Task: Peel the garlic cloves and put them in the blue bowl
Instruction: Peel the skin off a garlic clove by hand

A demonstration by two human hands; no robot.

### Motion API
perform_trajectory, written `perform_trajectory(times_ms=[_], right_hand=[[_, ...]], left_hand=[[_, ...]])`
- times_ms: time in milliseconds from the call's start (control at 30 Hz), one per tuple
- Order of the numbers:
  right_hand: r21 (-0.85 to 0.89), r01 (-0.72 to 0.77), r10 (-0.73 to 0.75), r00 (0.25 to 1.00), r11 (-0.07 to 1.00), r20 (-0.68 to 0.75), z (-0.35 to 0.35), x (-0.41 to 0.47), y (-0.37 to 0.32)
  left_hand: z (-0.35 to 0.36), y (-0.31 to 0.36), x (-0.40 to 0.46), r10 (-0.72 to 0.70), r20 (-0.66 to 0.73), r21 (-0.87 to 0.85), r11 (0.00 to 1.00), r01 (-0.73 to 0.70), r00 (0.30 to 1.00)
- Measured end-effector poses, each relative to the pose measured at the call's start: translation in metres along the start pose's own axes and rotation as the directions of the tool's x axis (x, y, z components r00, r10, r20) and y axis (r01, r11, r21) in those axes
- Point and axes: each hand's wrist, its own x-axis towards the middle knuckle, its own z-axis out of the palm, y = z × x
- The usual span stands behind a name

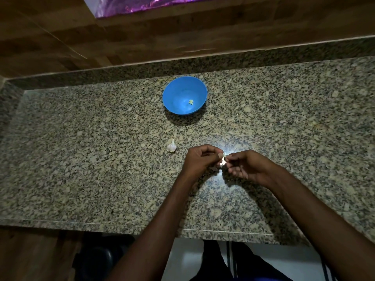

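A blue bowl (178,92) stands on the granite counter, far from me, with one peeled garlic clove (191,102) inside it. An unpeeled piece of garlic (171,146) lies on the counter left of my hands. My left hand (200,161) and my right hand (243,165) meet just above the counter in the middle. Both pinch a small pale garlic clove (223,159) between their fingertips. Most of that clove is hidden by my fingers.
The granite counter (101,159) runs wide to both sides, with a raised granite ledge and a wooden wall (142,37) behind it. Its front edge is near my forearms. Tiny bits of skin lie beneath my hands.
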Motion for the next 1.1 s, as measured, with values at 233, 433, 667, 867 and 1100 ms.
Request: perform_trajectory(times_ms=[233, 433, 667, 867, 1100], right_hand=[[0.269, -0.127, 0.095, 0.987, 0.955, 0.130, 0.005, 0.001, 0.003], [0.223, -0.092, 0.084, 0.995, 0.970, 0.047, 0.004, 0.007, 0.005], [0.197, -0.031, 0.045, 0.997, 0.980, -0.066, 0.005, 0.008, 0.006], [0.136, 0.020, 0.002, 0.987, 0.991, -0.159, 0.004, 0.010, 0.009], [0.197, -0.045, 0.064, 0.994, 0.979, -0.089, 0.005, 0.008, 0.008]], left_hand=[[0.003, -0.001, 0.001, 0.023, 0.031, -0.028, 0.999, -0.022, 0.999], [0.007, 0.001, 0.000, 0.067, 0.036, 0.040, 0.997, -0.068, 0.997], [0.008, 0.002, -0.004, 0.076, 0.107, 0.079, 0.993, -0.084, 0.991], [0.009, -0.003, -0.002, 0.088, 0.035, 0.114, 0.989, -0.091, 0.996], [0.015, -0.003, -0.002, 0.159, 0.063, 0.169, 0.971, -0.167, 0.985]])
